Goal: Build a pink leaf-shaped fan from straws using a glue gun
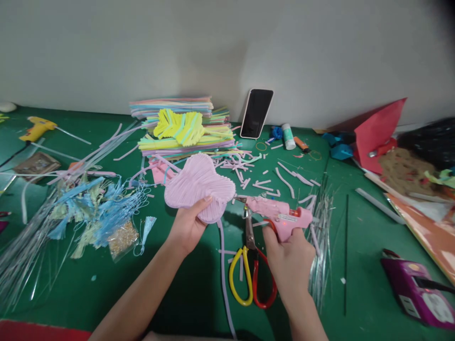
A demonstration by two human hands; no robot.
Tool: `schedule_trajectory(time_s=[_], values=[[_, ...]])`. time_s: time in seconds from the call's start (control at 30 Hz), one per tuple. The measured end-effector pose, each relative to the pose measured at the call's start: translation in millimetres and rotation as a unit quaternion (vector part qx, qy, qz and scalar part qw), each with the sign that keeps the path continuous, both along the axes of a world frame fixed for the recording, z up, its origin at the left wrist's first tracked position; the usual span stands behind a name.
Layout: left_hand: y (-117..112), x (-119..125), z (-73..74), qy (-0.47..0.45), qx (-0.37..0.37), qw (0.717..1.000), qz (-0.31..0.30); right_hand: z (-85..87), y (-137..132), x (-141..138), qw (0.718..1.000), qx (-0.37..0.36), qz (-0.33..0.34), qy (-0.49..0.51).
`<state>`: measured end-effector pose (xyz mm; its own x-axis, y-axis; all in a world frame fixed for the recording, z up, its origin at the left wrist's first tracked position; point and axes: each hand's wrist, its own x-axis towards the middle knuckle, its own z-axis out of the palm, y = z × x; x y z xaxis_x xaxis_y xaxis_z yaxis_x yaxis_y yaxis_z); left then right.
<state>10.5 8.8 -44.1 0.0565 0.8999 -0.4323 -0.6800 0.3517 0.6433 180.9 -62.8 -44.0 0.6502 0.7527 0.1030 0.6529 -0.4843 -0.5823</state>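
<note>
My left hand [190, 227] grips the lower edge of a lilac flower-like shape [195, 182] covered in ridged pipe-cleaner strips, thumb on its face. From its bottom a long lilac pipe cleaner [223, 270] hangs down across the table. In my right hand [287, 251] is a pink hot glue gun [275, 208], with a small light glowing on its body. Its nozzle points left, close to the shape's right edge; whether they touch I cannot tell. Scissors [250, 251] with one yellow and one red handle lie between my hands, the blades partly behind the glue gun.
Behind the shape lie bundled pipe cleaners [185, 142] in several colours. A phone [256, 113] leans on the wall. Blue tassels [110, 208] and a yellow glue gun [38, 129] are at left. Lilac offcuts [238, 163] are scattered mid-table; a purple power strip [415, 289] sits at right.
</note>
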Motion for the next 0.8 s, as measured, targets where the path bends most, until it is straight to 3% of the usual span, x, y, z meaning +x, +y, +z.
schedule_trajectory(time_s=[0.8], values=[[2.7,-3.5,3.7,0.044,0.008,0.999,-0.008,0.3,1.0,2.6,1.000,0.004,0.000,-0.004]])
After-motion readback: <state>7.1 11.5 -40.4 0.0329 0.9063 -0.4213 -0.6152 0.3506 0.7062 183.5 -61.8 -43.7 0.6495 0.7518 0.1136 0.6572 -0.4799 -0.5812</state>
